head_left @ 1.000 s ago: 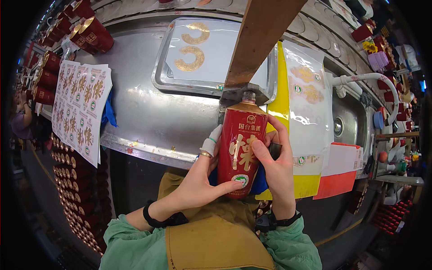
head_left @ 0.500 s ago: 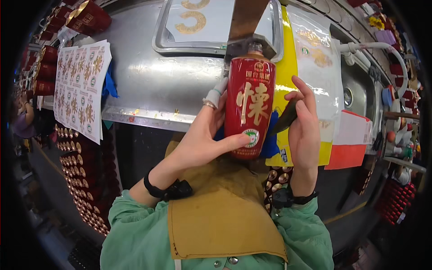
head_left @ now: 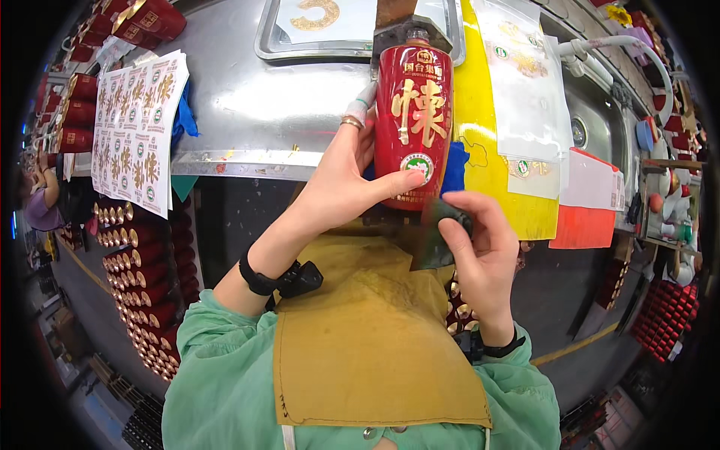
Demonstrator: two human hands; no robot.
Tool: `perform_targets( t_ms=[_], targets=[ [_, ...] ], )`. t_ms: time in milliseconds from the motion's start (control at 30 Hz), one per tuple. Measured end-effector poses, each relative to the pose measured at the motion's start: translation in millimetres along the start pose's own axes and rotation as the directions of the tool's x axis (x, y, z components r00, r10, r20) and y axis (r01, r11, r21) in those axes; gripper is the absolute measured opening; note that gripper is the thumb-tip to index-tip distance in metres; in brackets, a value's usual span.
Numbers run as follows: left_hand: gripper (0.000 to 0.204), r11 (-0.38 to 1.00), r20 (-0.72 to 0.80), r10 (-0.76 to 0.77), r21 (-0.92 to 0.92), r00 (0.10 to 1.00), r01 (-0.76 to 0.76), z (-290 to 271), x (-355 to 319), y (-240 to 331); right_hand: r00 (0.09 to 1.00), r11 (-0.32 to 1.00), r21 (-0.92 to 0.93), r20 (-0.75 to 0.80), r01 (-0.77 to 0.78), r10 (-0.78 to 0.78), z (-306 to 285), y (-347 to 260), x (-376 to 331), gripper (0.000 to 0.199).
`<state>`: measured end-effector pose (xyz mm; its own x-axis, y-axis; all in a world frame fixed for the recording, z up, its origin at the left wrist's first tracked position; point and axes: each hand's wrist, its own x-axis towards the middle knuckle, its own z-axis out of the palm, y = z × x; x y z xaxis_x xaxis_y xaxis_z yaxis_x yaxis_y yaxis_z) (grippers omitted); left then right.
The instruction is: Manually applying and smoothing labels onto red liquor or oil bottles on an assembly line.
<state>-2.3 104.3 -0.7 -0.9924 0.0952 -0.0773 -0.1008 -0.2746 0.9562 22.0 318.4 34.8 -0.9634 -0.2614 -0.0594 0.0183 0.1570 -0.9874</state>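
Note:
A glossy red bottle (head_left: 411,112) with gold lettering and a round green-and-white label lies tilted away from me, its clear neck at the far end against a dark metal holder (head_left: 391,37). My left hand (head_left: 337,176) grips it, the thumb pressed on the front by the round label and the fingers round the left side. One left finger wears a white cover. My right hand (head_left: 484,247) pinches a thin dark scraper (head_left: 435,238), whose edge is at the lower right of the bottle's base. Blue cloth (head_left: 455,166) shows beside the bottle.
A metal tray (head_left: 281,54) with a gold decal sheet sits on the steel bench (head_left: 240,105). Printed decal sheets (head_left: 139,135) hang at the left. Yellow board (head_left: 480,120), translucent sheets (head_left: 529,105) and a sink (head_left: 592,120) are at the right. Racked red bottles (head_left: 135,292) stand below left.
My right hand has moved down and toward the bottle's base, and its fingers now pinch the scraper more tightly. The bottle and bench appear higher in the view. My left hand keeps its grip.

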Motion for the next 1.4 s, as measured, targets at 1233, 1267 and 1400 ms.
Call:
perform_targets(
  t_ms=[1233, 1267, 1400],
  targets=[
    [0.109, 0.997, -0.002, 0.002, 0.08, 1.0, -0.002, -0.7, 1.4, -4.5, 0.998, 0.996, -0.057, -0.014, -0.062, 0.061, 6.2, 8.9, -6.5, 0.023],
    [0.109, 0.997, -0.001, 0.01, 0.071, 1.0, -0.01, -0.3, 1.3, -4.1, 0.996, 0.995, -0.061, 0.03, -0.077, 0.079, 4.6, 3.5, -1.3, 0.023],
    [0.108, 1.0, 0.005, 0.011, 0.025, 1.0, -0.012, 1.8, 0.5, -2.0, 0.986, 0.977, -0.134, -0.007, 0.164, -0.166, -9.9, -21.0, 38.3, 0.021]
  ],
)
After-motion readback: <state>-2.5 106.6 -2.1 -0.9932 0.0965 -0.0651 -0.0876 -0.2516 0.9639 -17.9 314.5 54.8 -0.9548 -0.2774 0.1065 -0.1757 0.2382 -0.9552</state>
